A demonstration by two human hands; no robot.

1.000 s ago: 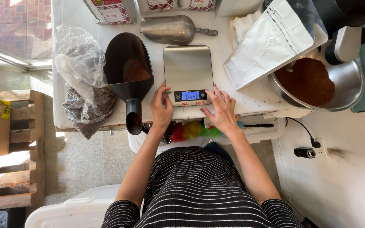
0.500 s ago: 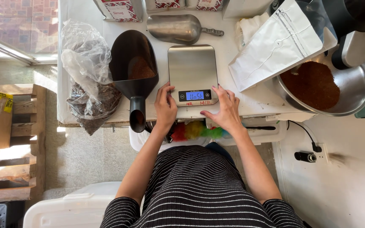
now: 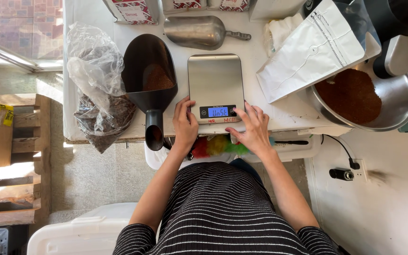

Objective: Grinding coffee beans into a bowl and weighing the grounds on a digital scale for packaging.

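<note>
Surface: white table (image 3: 279, 115) above tiled floor.
Bag: clear plastic bag (image 3: 97, 89) slumped at the left edge.
Black scoop (image 3: 149, 80): lying beside the scale, grounds inside.
Left hand (image 3: 185, 125): open, resting at the digital scale (image 3: 216, 87) front-left corner, steadying it.
Right hand (image 3: 253, 130): open, fingers spread at the front-right corner.
Bowl: steel bowl (image 3: 393, 101) of grounds, far right.

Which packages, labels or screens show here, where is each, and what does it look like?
Flat steel kitchen scale: table centre, both hands at its near edge.
Its small rectangular screen: lit blue, front edge.
White paper pouch: right of the scale, leaning over the steel bowl.
Red-and-white patterned boxes: far edge.
Clear plastic bag: table's left edge.
</note>
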